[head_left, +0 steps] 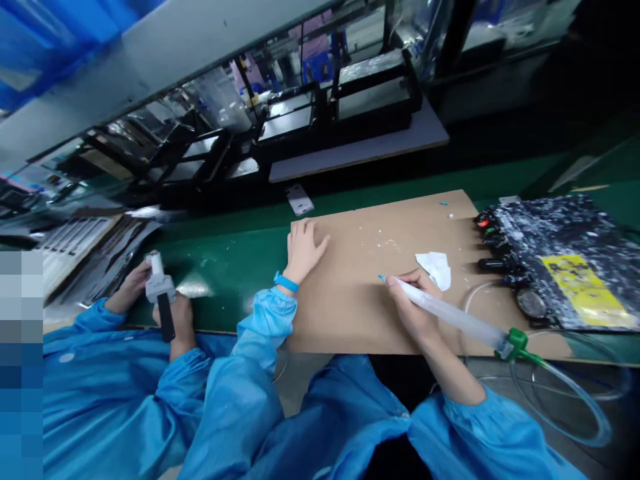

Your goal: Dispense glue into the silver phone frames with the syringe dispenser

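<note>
My left hand [304, 250] rests with its fingers spread on the upper left corner of a brown board [345, 313], with nothing in it. A blue band circles that wrist. In my right hand [417, 310] is a clear syringe [455, 317], its blue tip pointing left above the board. A green fitting [517, 343] caps the syringe's rear end and joins a clear tube. Beside my right hand lies a crumpled white paper [436, 270]. Small white bits are scattered on the board.
A speckled box [575, 260] with knobs and a gauge stands at the right. On the left, a co-worker's hands hold a grey and black tool [160, 297]. A flat white part [300, 200] lies behind the board. Black frames [373, 100] stand on a shelf beyond.
</note>
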### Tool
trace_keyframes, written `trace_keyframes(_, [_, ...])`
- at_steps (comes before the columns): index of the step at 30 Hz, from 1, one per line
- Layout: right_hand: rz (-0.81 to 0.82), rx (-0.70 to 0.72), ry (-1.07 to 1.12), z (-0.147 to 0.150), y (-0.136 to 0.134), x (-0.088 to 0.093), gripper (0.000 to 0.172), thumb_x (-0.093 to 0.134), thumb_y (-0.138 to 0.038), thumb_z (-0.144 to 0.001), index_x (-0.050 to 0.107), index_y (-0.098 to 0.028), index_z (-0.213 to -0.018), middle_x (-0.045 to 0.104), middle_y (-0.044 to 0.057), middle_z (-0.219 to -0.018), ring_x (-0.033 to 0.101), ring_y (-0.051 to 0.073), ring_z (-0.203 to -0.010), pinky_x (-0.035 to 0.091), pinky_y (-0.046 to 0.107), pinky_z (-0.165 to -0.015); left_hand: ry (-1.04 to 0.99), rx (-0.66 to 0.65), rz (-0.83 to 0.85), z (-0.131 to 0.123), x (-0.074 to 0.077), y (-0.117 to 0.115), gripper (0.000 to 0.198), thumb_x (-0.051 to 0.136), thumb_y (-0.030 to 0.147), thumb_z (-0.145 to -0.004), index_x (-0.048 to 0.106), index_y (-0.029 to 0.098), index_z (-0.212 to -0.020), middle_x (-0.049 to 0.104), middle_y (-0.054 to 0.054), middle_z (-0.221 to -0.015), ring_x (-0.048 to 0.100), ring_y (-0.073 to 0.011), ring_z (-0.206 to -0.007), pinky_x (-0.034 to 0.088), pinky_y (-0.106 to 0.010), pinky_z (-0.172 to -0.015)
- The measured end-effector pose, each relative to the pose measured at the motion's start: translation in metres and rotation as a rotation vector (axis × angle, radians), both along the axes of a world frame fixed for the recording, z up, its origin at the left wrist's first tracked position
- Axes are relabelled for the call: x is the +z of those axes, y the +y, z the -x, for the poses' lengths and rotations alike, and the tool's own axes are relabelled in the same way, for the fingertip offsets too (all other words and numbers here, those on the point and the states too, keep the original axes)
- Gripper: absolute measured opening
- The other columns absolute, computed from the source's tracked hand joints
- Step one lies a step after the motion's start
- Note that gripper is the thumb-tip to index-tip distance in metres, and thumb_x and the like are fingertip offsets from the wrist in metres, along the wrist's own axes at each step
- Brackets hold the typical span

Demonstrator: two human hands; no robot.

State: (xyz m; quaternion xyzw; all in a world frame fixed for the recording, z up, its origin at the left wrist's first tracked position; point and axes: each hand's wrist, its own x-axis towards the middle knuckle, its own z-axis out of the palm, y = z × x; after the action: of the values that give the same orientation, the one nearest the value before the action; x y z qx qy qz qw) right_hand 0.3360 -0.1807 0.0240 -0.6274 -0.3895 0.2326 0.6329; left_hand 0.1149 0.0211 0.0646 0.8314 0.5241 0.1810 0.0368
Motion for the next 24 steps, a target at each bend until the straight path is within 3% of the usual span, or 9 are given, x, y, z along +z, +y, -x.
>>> trace_keyframes(7, [-0.012, -0.154, -0.136, -0.067, -0.023, 0.01, 0.044, 0.087, -0.062, -0.093, 0.064, -0.026, -0.083, 0.069, 0.002, -0.075, 0.06, 0.02, -0.061, 0.043, 0.033, -0.057, 0.09, -0.446, 0.212, -0.043, 0.005, -0.065, 0.031, 0.064, 0.046, -0.112, 0.07, 0.02, -0.126, 0.073, -0.013, -0.126, 0.069, -0.0325, -0.122, 0.058, -0.049, -0.105])
trace_keyframes(12, [0.063, -0.194, -0.209, -0.106, -0.04, 0.001, 0.036, 0.084, -0.051, -0.09, 0.061, -0.026, -0.078, 0.063, -0.002, -0.067, 0.054, 0.018, -0.056, 0.036, 0.031, -0.054, 0.064, -0.702, 0.333, -0.091, 0.009, -0.107, 0.015, 0.063, 0.033, -0.113, 0.071, 0.021, -0.114, 0.075, -0.009, -0.116, 0.072, -0.0262, -0.111, 0.059, -0.038, -0.093])
trace_keyframes(17, [0.055, -0.225, -0.254, -0.108, -0.05, -0.009, 0.029, 0.08, -0.041, -0.088, 0.059, -0.026, -0.074, 0.058, -0.004, -0.063, 0.049, 0.017, -0.054, 0.034, 0.032, -0.054, -0.007, -0.741, 0.356, -0.128, -0.008, -0.13, 0.014, 0.065, 0.027, -0.112, 0.075, 0.019, -0.106, 0.075, -0.006, -0.108, 0.073, -0.0213, -0.098, 0.058, -0.033, -0.084])
trace_keyframes(24, [0.126, -0.214, -0.294, -0.106, -0.048, -0.004, 0.026, 0.073, -0.032, -0.084, 0.053, -0.026, -0.068, 0.053, -0.005, -0.062, 0.047, 0.016, -0.057, 0.034, 0.033, -0.057, -0.026, -0.739, 0.219, -0.146, -0.035, -0.149, 0.02, 0.067, 0.032, -0.114, 0.084, 0.022, -0.116, 0.078, -0.007, -0.107, 0.076, -0.0204, -0.093, 0.057, -0.033, -0.077])
